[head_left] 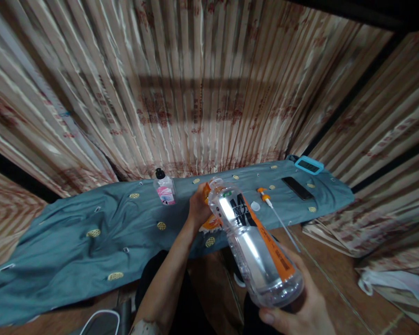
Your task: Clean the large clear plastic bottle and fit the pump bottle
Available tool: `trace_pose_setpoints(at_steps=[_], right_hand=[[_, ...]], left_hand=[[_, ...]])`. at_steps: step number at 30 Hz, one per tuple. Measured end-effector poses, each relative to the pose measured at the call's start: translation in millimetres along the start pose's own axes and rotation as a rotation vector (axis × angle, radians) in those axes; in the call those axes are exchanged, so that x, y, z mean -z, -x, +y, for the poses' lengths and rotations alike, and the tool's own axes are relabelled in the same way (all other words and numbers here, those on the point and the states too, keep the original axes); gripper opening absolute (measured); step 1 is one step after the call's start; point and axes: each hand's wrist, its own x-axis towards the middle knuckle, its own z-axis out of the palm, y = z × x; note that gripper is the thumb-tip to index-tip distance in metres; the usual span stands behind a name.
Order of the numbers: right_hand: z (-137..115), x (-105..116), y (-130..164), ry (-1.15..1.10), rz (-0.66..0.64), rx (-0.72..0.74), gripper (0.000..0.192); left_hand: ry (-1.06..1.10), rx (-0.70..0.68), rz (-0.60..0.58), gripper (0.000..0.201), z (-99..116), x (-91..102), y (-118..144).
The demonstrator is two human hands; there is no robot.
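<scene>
Both hands are working over the blue-draped surface point(91, 218): right hand point(300, 307) fingers are wrapping the tilted clear bottle's point(254, 242) base, left hand point(198, 204) fingers are closing around something orange by its mouth.

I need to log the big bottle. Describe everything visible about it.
The big bottle is clear plastic with an orange and black label down its side. Its mouth is open, with no cap on it. It is tilted, mouth pointing away toward the blue cloth, base toward the camera. The right hand grips its base; the left hand sits at its neck, holding something orange. Contents look clear; level unclear.
</scene>
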Motion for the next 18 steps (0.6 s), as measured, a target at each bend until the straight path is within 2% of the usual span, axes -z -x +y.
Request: trace_pose_setpoints(at_steps=[12,18], right_hand=[[-4.1,-6.7,1.5,-0.032,0.08,-0.022,0.099],[-6.9,-6.1,0.4,-0.062,0.064,-0.037,0.096]], left_hand=[[0.024,0.013,0.002,0.04,2.4,0.9,0.8],[0.01,0.008,-0.001,0.037,1.2,1.3,0.2]])
